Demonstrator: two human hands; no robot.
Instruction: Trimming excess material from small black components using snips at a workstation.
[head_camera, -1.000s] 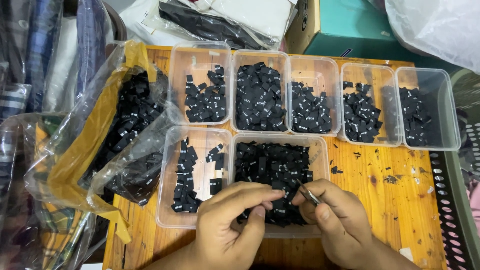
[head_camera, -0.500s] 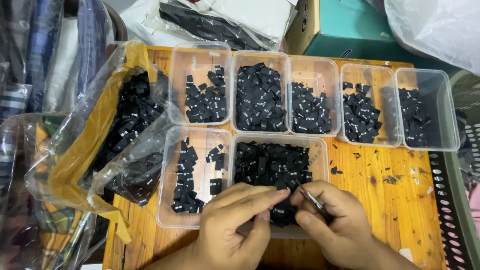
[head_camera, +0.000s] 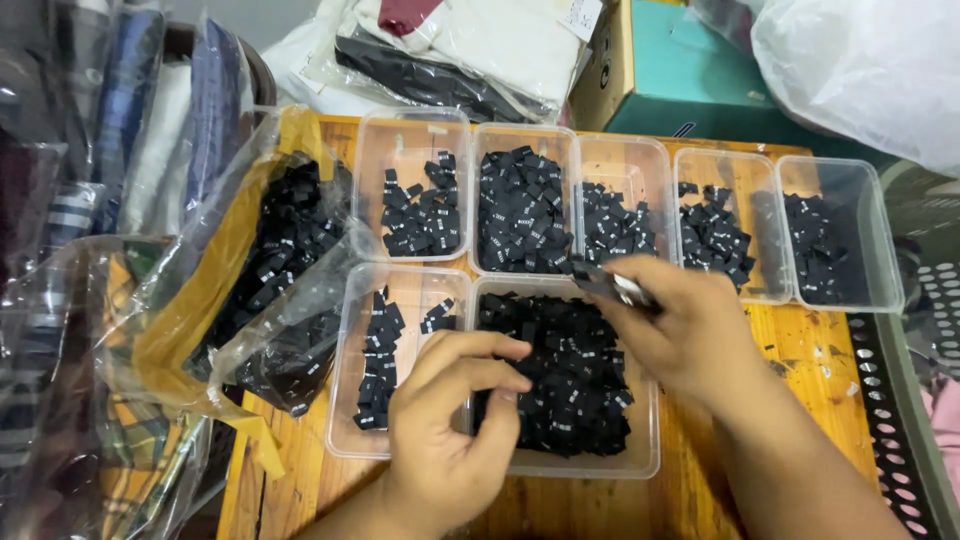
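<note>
Head view. The right hand (head_camera: 690, 330) is reaching over the table with thumb and fingers pressed together, pinching a short stack of small black fabric labels (head_camera: 605, 283) above the far rim of the large clear tub (head_camera: 640, 465). The stack is pointing toward the three-section tray (head_camera: 575, 140) behind it.

The left hand (head_camera: 455, 420) is hovering over the near-left part of that same tub, fingers curled inward and thumb close to the fingertips; whether anything is caught between them cannot be told. Beneath it, loose black labels (head_camera: 570, 390) are filling the tub.

A smaller clear tub (head_camera: 345, 380) with fewer labels is sitting just left. A two-section tray (head_camera: 885, 260) is standing at far right. A clear plastic bag (head_camera: 270, 260) of labels is lying open at left on the wooden table (head_camera: 820, 380).
</note>
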